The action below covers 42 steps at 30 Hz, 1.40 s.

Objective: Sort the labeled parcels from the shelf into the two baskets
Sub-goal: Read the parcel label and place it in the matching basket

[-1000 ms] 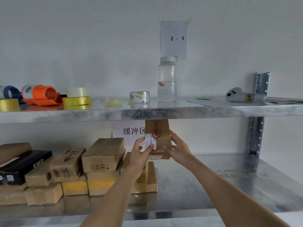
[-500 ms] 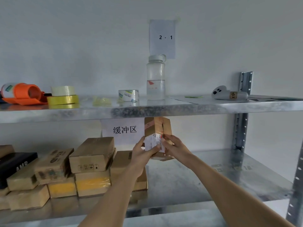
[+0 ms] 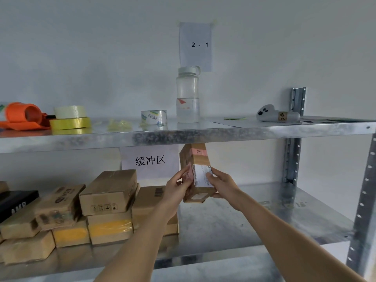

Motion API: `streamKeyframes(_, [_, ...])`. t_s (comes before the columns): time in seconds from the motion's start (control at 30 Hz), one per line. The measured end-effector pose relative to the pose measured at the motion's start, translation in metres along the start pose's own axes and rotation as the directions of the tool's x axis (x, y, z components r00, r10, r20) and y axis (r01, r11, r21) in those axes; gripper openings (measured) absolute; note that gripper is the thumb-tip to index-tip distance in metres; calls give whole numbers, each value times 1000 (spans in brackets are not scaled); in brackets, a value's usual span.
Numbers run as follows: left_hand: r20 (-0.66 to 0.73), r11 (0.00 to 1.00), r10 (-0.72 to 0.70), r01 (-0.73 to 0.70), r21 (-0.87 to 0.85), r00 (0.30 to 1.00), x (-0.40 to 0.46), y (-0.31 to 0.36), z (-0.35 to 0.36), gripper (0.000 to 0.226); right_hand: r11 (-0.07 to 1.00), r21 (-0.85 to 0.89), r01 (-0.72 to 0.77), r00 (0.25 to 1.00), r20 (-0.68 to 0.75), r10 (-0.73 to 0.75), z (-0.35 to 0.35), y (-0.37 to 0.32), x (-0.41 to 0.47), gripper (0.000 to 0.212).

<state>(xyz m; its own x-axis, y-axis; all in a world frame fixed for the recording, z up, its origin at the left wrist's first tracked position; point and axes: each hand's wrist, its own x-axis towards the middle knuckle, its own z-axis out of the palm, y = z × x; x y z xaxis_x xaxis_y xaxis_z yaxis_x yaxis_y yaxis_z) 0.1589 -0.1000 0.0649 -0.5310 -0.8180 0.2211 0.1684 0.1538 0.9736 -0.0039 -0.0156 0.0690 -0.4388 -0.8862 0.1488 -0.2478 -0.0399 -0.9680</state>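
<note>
Both hands, left hand (image 3: 179, 185) and right hand (image 3: 220, 185), hold the cardboard parcel (image 3: 196, 169) between them; turn it slowly to read its white label (image 3: 201, 175).

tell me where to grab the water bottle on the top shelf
Take the water bottle round its clear round body, below the cap, coming straight in from the front. It stands upright near the shelf edge, with the tape roll close on its left.
</note>
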Motion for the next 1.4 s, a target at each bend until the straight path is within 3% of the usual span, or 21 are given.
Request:
streamKeyframes(0.17, [-12, 994, -83, 82, -77, 996, 0, -13, 5, 58, 999, 18, -44, 999, 0, 44, -3, 4, -1, 31])
streamKeyframes(0.27, [-54, 993, -69, 63, -99, 996, 0, -18, 8, 60, 1000, 4, 2, 999, -45, -2, -7, 4, -5, 37])
streamKeyframes(0.33, [-74, 997, -44, 39, -69, 996, 1, -22, 10, 60, 997, -35, 62, 990, -123, -65, -12, 7, -4, 44])
streamKeyframes(0.47, [-81, 999, 0, 3, 42, 997, 5, -30, 18, 63, 993, -77, 94, 983, -153, -105, -24, 10, -7, 33])
streamKeyframes(0.6, [-67, 993, 48, -41, 109, 997, 13, -38, 36, 73, 989, -125, 81, 984, -146, -99, -38, 20, -9, 50])
streamKeyframes(0.73, [20, 974, 96, -98, 205, 995, 16, -48, 63, 80, 987, -152, 54, 975, -207, -86, -67, 32, -12, 38])
streamKeyframes(0.9, [147, 959, 121, -154, 238, 982, 10, -59, 112, 77, 990, -137, 19, 964, -261, -55, -111, 49, -33, 49])
streamKeyframes(1.0, [242, 963, 126, -177, 203, 962, 2, -70, 145, 88, 989, -145, -7, 958, -285, -35, -145, 64, -50, 51])
streamKeyframes(1.13, [352, 963, 159, -223, 149, 922, -25, -74, 194, 90, 988, -151, -40, 943, -331, -13, -192, 81, -80, 53])
streamKeyframes(1.3, [491, 910, 282, -392, 136, 824, -58, -77, 252, 91, 978, -148, -148, 894, -443, 68, -242, 87, -142, 52])
streamKeyframes(1.4, [568, 915, 262, -387, 110, 780, -77, -84, 292, 89, 976, -119, -182, 855, -509, 97, -262, 87, -197, 51])
